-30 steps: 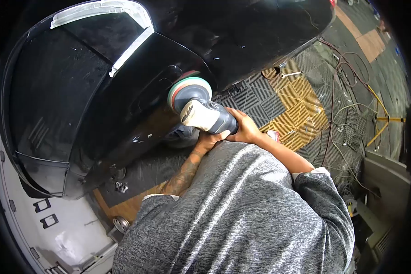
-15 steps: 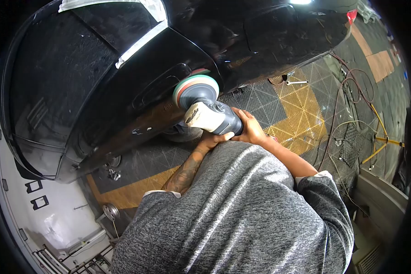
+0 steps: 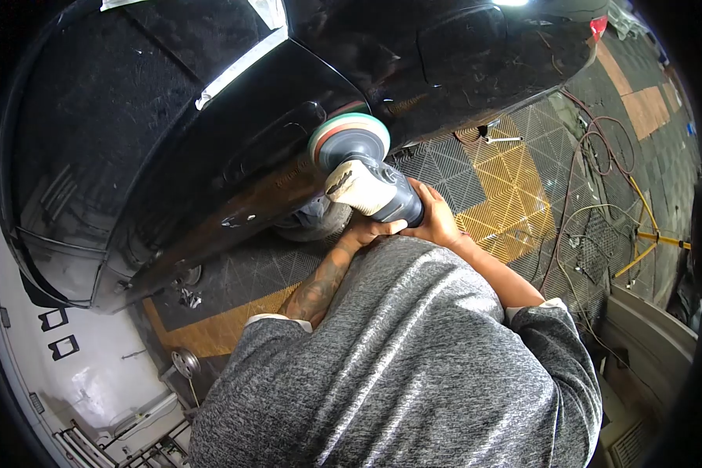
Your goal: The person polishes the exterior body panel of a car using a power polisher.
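Glossy black bodywork (image 3: pixel 269 109) at eleven o'clock could be scuffed if the round-padded grey-and-cream polisher (image 3: pixel 374 187) gripped by both hands (image 3: pixel 438 219) is tilted.

The curved black car body (image 3: pixel 460 70) is shining glossy and smooth, reflecting bright streaks, while dull smudges are clouding parts of it. Flat white tape-like strips (image 3: pixel 246 69) are looking matt and papery. The dark grey and cream handheld polisher (image 3: pixel 374 191) is showing a hard, plastic-looking housing, its cream front bearing a rough dark mark; the round green-and-red-edged pad (image 3: pixel 349 122) is appearing foam-like. The heathered grey shirt (image 3: pixel 398 351) is displaying soft cloth with a slight sheen. Ribbed grey and yellow floor tiles (image 3: pixel 515 187) are resembling moulded plastic.
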Tool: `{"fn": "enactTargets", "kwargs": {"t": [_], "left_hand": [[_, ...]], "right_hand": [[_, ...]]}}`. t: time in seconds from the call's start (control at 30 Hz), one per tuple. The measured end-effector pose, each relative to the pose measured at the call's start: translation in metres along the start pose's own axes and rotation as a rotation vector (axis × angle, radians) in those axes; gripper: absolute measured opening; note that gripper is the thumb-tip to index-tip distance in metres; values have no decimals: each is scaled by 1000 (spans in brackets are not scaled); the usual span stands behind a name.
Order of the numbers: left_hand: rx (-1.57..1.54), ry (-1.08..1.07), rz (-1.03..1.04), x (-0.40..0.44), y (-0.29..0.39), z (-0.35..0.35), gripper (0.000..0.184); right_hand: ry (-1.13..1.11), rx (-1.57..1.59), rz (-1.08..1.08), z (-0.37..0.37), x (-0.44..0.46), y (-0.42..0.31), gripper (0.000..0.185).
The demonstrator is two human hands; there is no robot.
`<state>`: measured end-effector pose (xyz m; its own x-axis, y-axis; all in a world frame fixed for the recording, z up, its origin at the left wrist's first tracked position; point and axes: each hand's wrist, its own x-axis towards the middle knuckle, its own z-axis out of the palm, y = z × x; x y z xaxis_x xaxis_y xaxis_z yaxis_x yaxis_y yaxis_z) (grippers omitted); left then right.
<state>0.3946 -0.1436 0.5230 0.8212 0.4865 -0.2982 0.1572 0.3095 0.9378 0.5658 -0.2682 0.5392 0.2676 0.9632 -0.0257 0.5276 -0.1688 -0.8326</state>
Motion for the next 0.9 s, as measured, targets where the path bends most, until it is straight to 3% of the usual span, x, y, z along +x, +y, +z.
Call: {"fn": "enactTargets", "kwargs": {"t": [0.13, 0.2, 0.6, 0.9], "left_hand": [[-10, 14, 12, -3, 5, 3, 74], [-13, 18, 6, -5, 4, 2, 73], [-100, 57, 19, -20, -2, 0, 78], [-113, 69, 19, -19, 9, 2, 80]], "right_hand": [[23, -11, -8, -1, -1, -3, 110], [115, -26, -132, 1, -1, -3, 106], [-40, -21, -79, 8, 4, -7, 106], [-15, -24, -107, 3, 5, -15, 107]]}}
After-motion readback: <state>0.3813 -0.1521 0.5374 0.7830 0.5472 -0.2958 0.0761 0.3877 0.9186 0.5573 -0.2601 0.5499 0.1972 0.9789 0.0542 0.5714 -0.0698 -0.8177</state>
